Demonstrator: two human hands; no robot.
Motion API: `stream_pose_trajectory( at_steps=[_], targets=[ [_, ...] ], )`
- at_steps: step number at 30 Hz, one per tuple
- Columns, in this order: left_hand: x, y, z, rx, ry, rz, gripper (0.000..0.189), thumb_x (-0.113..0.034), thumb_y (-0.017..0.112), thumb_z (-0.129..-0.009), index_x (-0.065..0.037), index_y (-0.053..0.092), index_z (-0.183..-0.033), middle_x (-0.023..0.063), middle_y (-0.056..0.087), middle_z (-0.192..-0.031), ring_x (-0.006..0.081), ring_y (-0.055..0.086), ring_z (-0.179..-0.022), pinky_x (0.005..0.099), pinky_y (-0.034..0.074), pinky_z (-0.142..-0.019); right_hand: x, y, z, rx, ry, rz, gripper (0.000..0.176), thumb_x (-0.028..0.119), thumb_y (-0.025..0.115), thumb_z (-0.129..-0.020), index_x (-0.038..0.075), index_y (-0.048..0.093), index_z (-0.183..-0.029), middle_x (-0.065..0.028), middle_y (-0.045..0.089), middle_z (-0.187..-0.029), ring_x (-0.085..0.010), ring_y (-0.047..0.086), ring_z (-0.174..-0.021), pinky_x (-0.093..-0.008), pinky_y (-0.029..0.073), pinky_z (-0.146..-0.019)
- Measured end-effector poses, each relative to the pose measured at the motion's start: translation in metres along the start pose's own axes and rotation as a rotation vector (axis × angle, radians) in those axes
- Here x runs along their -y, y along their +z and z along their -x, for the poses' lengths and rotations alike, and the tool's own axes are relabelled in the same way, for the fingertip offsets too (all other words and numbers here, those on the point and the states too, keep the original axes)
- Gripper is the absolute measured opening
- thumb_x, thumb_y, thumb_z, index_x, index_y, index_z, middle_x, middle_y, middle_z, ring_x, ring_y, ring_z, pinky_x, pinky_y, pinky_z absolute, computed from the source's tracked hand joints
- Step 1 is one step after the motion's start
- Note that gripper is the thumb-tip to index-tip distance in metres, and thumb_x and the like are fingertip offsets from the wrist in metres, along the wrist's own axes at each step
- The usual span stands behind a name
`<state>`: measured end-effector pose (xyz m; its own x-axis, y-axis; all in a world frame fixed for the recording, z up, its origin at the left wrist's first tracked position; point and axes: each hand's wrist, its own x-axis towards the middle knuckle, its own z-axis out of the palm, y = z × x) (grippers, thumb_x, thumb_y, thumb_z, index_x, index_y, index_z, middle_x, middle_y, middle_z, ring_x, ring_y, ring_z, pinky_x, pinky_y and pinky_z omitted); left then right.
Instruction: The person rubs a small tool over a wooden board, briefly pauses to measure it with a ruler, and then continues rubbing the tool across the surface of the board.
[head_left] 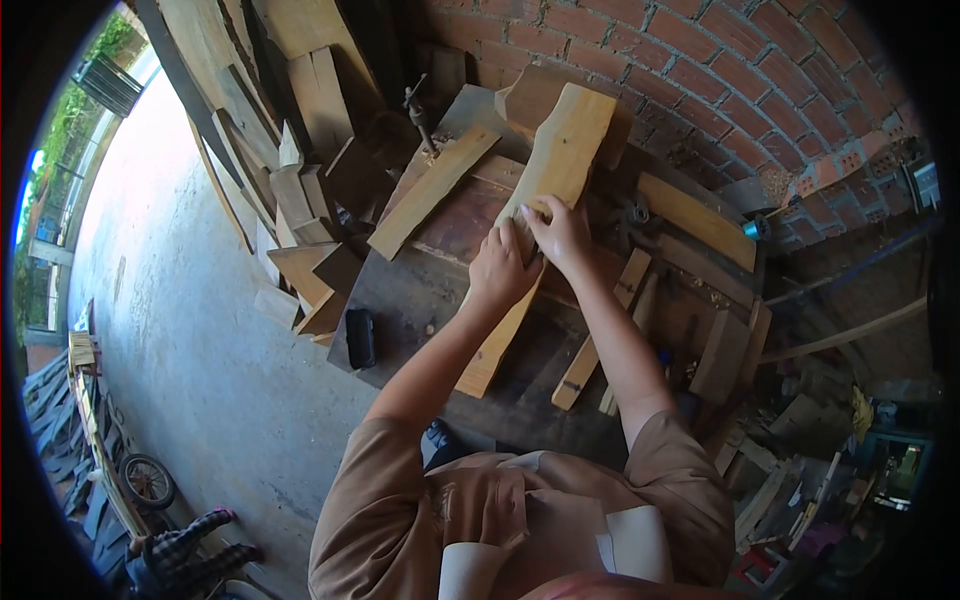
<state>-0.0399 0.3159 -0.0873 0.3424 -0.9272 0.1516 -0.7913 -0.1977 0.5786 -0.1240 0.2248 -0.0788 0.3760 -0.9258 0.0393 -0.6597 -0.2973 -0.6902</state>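
Observation:
A long, pale wooden board point(568, 150) with a wavy edge lies slantwise across the dark workbench point(400, 335). My left hand point(503, 265) rests on the middle of this board, its fingers curled over the surface. Just right of it, touching the same board, is my right hand point(558, 232), with thumb and index finger close together. Whether a small object sits between or under the fingers is hidden. The near end of the board shows below my hands, between my forearms.
A flat plank point(433, 190) lies left on the bench, near a metal clamp point(418, 112). Narrow wooden bars point(600, 330) and a black tray point(360, 338) are on it too. Leaning boards point(320, 100) stand left; a brick wall point(700, 70) rises behind.

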Motion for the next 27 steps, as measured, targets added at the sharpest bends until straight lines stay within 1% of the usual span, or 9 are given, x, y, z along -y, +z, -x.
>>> stream_pose_trajectory(
  at_steps=[3,7,8,11,13,18,22,25,27],
  targets=[
    [0.022,-0.018,0.064,0.046,0.015,-0.039,0.069,-0.035,0.063,-0.066,0.002,0.034,-0.116,0.0179,0.049,-0.098,0.0320,0.053,-0.088,0.0376,0.047,-0.069,0.013,0.028,0.063,-0.019,-0.062,0.009,0.038,0.038,0.050,-0.079,0.003,0.055,-0.095,-0.0213,0.059,-0.083,-0.0370,0.057,-0.078,-0.0409,0.046,-0.066],
    [0.045,-0.039,0.156,0.136,0.052,-0.055,0.071,-0.034,0.064,-0.064,0.005,0.033,-0.116,0.0186,0.048,-0.099,0.0321,0.051,-0.088,0.0365,0.046,-0.069,0.042,0.062,0.161,-0.009,0.088,0.203,0.037,0.041,0.044,-0.082,0.006,0.049,-0.094,-0.0187,0.060,-0.077,-0.0352,0.058,-0.071,-0.0433,0.046,-0.061],
    [0.051,-0.040,0.175,0.147,0.069,-0.065,0.071,-0.034,0.062,-0.065,0.005,0.032,-0.116,0.0186,0.048,-0.097,0.0326,0.051,-0.087,0.0364,0.047,-0.069,0.043,0.073,0.180,0.016,0.139,0.211,0.039,0.044,0.046,-0.081,0.009,0.048,-0.098,-0.0171,0.060,-0.081,-0.0358,0.057,-0.074,-0.0429,0.046,-0.062],
    [0.073,-0.037,0.215,0.152,0.145,-0.103,0.072,-0.034,0.061,-0.067,0.007,0.030,-0.119,0.0187,0.049,-0.096,0.0328,0.051,-0.086,0.0352,0.048,-0.067,0.049,0.097,0.225,-0.030,0.150,0.256,0.042,0.047,0.049,-0.078,0.009,0.048,-0.094,-0.0148,0.060,-0.080,-0.0342,0.058,-0.071,-0.0420,0.046,-0.059],
    [0.079,-0.037,0.227,0.224,0.086,-0.063,0.073,-0.032,0.058,-0.070,0.008,0.027,-0.122,0.0210,0.046,-0.107,0.0325,0.051,-0.088,0.0361,0.046,-0.073,0.049,0.105,0.238,-0.102,0.161,0.250,0.044,0.049,0.054,-0.074,0.009,0.048,-0.091,-0.0125,0.059,-0.079,-0.0324,0.059,-0.069,-0.0408,0.046,-0.057],
    [0.082,-0.031,0.218,0.266,0.129,-0.094,0.073,-0.034,0.058,-0.070,0.008,0.028,-0.121,0.0195,0.048,-0.103,0.0319,0.051,-0.088,0.0352,0.047,-0.069,0.040,0.108,0.237,-0.235,0.121,0.118,0.040,0.044,0.059,-0.072,0.008,0.050,-0.086,-0.0112,0.060,-0.079,-0.0314,0.059,-0.068,-0.0398,0.046,-0.056],
    [0.076,-0.021,0.191,0.271,0.151,-0.170,0.073,-0.034,0.058,-0.069,0.008,0.029,-0.120,0.0170,0.049,-0.097,0.0306,0.053,-0.085,0.0351,0.049,-0.063,0.032,0.101,0.214,-0.230,0.142,0.160,0.038,0.043,0.059,-0.073,0.008,0.051,-0.086,-0.0112,0.059,-0.079,-0.0309,0.059,-0.068,-0.0390,0.046,-0.056],
    [0.065,-0.018,0.152,0.309,0.172,-0.228,0.070,-0.035,0.057,-0.069,0.008,0.031,-0.119,0.0154,0.050,-0.092,0.0286,0.054,-0.081,0.0338,0.050,-0.059,0.031,0.083,0.181,-0.249,0.154,0.128,0.038,0.041,0.060,-0.072,0.007,0.051,-0.086,-0.0114,0.059,-0.079,-0.0309,0.058,-0.068,-0.0383,0.046,-0.056],
    [0.058,-0.003,0.120,0.243,0.213,-0.267,0.068,-0.036,0.056,-0.070,0.008,0.034,-0.117,0.0143,0.050,-0.088,0.0271,0.054,-0.078,0.0320,0.050,-0.054,0.025,0.067,0.150,-0.241,0.205,0.034,0.039,0.041,0.061,-0.071,0.006,0.051,-0.085,-0.0126,0.059,-0.079,-0.0314,0.058,-0.071,-0.0378,0.045,-0.059]
  ],
)
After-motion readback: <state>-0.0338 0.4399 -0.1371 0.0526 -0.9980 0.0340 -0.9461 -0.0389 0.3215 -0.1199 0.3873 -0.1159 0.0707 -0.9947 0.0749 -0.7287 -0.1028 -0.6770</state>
